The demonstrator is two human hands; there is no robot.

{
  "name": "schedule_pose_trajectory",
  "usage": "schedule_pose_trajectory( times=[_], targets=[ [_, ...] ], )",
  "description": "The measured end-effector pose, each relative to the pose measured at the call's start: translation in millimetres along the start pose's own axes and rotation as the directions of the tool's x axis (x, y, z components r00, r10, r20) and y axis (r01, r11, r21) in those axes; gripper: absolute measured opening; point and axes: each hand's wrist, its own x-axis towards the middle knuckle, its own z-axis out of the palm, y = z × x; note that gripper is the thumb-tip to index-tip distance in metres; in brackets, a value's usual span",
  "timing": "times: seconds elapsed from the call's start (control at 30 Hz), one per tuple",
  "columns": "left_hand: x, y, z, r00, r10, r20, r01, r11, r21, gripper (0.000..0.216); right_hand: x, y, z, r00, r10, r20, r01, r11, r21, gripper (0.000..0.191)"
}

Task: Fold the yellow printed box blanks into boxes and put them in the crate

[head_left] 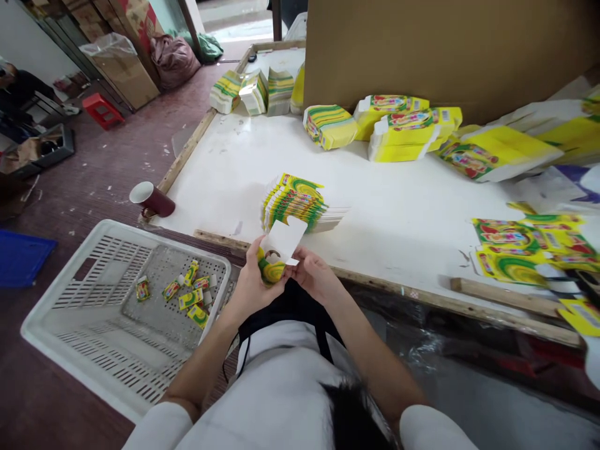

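1. Between our hands, above the crate side of the table edge, we have a small yellow-green carton (272, 270), its white flap (287, 237) standing up.
2. Our left hand (255, 284) curls around the carton, gripping it; our right hand (315, 273) has its fingers bent in, pinching near the flap's lower corner.
3. Beside us on our left, the white crate (100, 357) holds several small cartons (190, 299), scattered loosely at one end.
4. Just beyond our hands, a fanned stack of flat cartons (295, 203) lies on the white table (398, 206).
5. A maroon mug (159, 201), white inside, sits at the table's left corner.
6. Farther back, we see bundled cartons (330, 127) along a cardboard sheet (422, 53).
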Motion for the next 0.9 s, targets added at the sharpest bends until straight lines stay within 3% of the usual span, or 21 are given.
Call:
schedule_pose_trajectory(
  times=[0.17, 0.23, 0.37, 0.47, 0.53, 0.6, 0.67, 0.73, 0.8, 0.9],
  targets=[
    [-1.0, -2.9, 9.2, 0.996, 0.073, 0.055, -0.078, 0.993, 0.089, 0.083, 3.4, -1.7, 6.9, 0.978, -0.110, -0.176, 0.090, 0.989, -0.115, 0.039],
    [-3.4, -3.6, 11.0, 0.992, 0.089, 0.088, -0.098, 0.989, 0.110, 0.074, 7.0, -1.8, 7.6, 0.979, -0.107, -0.175, 0.074, 0.980, -0.185, 0.038],
    [-3.9, -2.7, 4.5, 0.988, 0.010, 0.152, -0.037, 0.984, 0.176, 0.060, 7.3, -1.4, 1.5, 0.999, -0.043, -0.006, 0.040, 0.968, -0.248, 0.057],
    [0.7, -3.3, -0.6, 0.975, -0.041, 0.217, 0.008, 0.988, 0.153, 0.066, -0.1, 0.6, 0.8, 0.979, -0.141, 0.146, 0.181, 0.931, -0.317, 0.074],
    [4.4, -5.9, -0.4, 0.968, 0.037, 0.250, -0.063, 0.993, 0.097, 0.070, -6.0, 2.6, 4.6, 0.949, -0.224, 0.222, 0.305, 0.829, -0.469, 0.072],
    [6.6, -9.4, 1.9, 0.955, 0.151, 0.256, -0.169, 0.985, 0.047, 0.070, -9.4, 4.1, 8.9, 0.919, -0.293, 0.265, 0.395, 0.670, -0.628, 0.064],
    [6.4, -12.2, 4.0, 0.975, 0.155, 0.162, -0.166, 0.985, 0.055, 0.075, -8.9, 4.0, 10.1, 0.889, -0.371, 0.267, 0.441, 0.541, -0.717, 0.055],
    [4.0, -13.6, 3.9, 0.998, 0.031, -0.060, -0.025, 0.994, 0.105, 0.088, -5.5, 1.8, 6.9, 0.863, -0.464, 0.200, 0.441, 0.497, -0.747, 0.050],
    [1.1, -14.0, 0.9, 0.959, -0.128, -0.254, 0.146, 0.988, 0.054, 0.088, -1.8, -1.4, 1.6, 0.820, -0.563, 0.103, 0.426, 0.481, -0.767, 0.049],
    [-0.4, -13.5, -6.9, 0.909, -0.324, -0.264, 0.253, 0.929, -0.268, 0.056, -0.3, -4.1, -3.9, 0.788, -0.601, 0.136, 0.438, 0.391, -0.810, 0.053]
  ],
)
